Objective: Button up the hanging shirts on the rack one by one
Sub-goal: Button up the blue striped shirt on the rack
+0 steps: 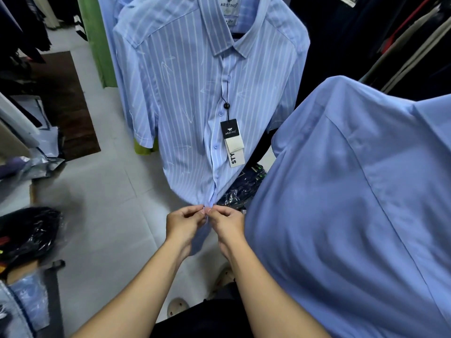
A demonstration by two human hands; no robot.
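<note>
Head view: striped blue shirt [185,98] hangs ahead on the rack. Left hand [183,223] and right hand [228,224] pinch its placket hem together, aligning the bottom button; upper buttons look fastened, swing tag [231,137] dangling.

The person has bare forearms with no sleeves in view, dark black trousers [207,318], and pale perforated clog-style slippers [177,306].

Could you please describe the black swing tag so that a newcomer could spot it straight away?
Find the striped shirt hanging in the middle. The black tag hangs on a cord beside its buttons. Unlike the white tags under it, it is black and reads ARISTINO.
</note>
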